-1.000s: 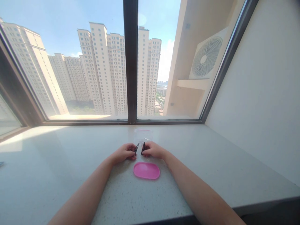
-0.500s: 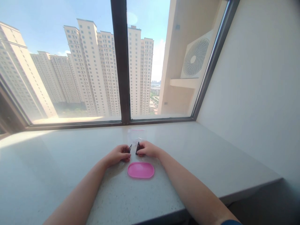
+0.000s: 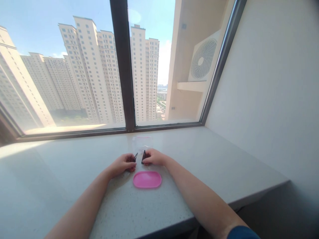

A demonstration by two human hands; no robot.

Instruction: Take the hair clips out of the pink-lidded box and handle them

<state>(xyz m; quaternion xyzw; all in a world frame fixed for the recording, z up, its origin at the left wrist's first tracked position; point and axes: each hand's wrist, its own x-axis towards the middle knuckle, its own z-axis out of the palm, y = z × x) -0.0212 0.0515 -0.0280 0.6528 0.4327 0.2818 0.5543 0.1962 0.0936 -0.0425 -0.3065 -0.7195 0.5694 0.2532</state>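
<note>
My left hand [image 3: 123,163] is closed, its thumb and fingers pinching a slim black hair clip [image 3: 135,157] that points up and to the right. Across a small gap, my right hand [image 3: 155,157] grips a second black hair clip [image 3: 143,157], held upright with its narrow end on top. Both clips are partly covered by fingers. Just in front of the hands, on the near side, lies a shallow pink oval tray [image 3: 147,179] with nothing in it. Behind the hands rests a clear plastic bag [image 3: 142,141] with a pink strip along its far edge; its contents are hard to make out.
A pale speckled countertop [image 3: 134,212] carries everything and ends at a front edge on the lower right. A dark-framed window [image 3: 128,96] rises behind it. The white wall [image 3: 261,93] borders the right side.
The whole view has shifted slightly, so the scene sits a little further left in the picture. Both hands keep the same hold on the clips.
</note>
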